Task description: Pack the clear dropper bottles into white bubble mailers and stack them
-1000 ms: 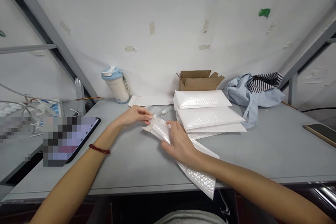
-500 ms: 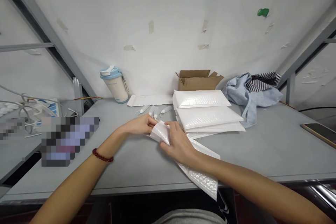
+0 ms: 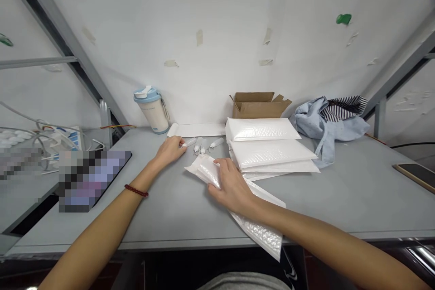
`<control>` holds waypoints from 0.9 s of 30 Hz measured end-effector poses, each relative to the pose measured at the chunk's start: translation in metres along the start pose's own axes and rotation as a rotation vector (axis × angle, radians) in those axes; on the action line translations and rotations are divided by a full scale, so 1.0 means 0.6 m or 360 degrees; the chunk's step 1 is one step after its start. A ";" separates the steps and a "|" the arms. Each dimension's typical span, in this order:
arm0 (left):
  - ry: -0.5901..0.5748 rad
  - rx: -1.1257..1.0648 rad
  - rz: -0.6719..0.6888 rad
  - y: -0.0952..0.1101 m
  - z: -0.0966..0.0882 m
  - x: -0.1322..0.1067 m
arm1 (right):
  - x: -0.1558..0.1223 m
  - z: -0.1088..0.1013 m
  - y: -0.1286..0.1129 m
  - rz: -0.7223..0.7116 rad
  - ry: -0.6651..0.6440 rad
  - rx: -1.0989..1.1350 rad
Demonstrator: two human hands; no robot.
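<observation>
My right hand (image 3: 233, 186) holds a white bubble mailer (image 3: 263, 235) at its upper part, thumb on the near side and fingers over the far side. The mailer lies slantwise, with its lower end hanging over the desk's front edge and its flap end pointing left. My left hand (image 3: 171, 149) is off the mailer, fingertips closed at the near end of a small white tube (image 3: 190, 142) on the desk. Several similar white tubes, some with thin loops, lie just right of it, such as one tube (image 3: 216, 143).
A stack of white bubble mailers (image 3: 272, 154) sits right of the tubes, before an open cardboard box (image 3: 261, 105). Around the desk are a tumbler (image 3: 152, 111), a flat white strip (image 3: 200, 130), blue cloth (image 3: 335, 120), a phone (image 3: 416, 176) and a partly pixelated screen (image 3: 95, 181).
My left hand has left the mailer's flap end and moved up and left to a small white tube. My right hand keeps its hold on the mailer.
</observation>
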State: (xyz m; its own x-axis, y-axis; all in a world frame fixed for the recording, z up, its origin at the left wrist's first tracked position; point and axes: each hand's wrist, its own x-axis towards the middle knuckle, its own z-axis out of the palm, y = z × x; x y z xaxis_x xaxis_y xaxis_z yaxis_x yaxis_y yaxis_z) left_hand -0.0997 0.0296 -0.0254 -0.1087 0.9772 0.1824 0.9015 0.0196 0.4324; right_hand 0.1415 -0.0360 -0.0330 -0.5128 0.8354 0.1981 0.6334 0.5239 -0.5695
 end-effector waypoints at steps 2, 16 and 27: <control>-0.0132 -0.0209 -0.0069 0.009 -0.024 -0.004 | 0.000 0.001 0.001 -0.0008 0.0002 -0.0003; -0.1192 -0.0763 0.0103 0.017 -0.088 -0.021 | 0.001 0.003 0.002 -0.0023 -0.0002 -0.0054; -0.0989 -0.0948 0.0109 0.084 -0.029 -0.048 | -0.001 0.004 0.002 -0.0043 0.0011 -0.0031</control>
State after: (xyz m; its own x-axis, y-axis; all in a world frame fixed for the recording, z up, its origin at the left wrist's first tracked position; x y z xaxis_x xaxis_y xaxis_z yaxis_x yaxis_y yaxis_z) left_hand -0.0585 -0.0012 0.0062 0.3434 0.9140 -0.2160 0.5088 0.0123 0.8608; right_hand 0.1414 -0.0363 -0.0357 -0.5259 0.8219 0.2188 0.6305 0.5494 -0.5483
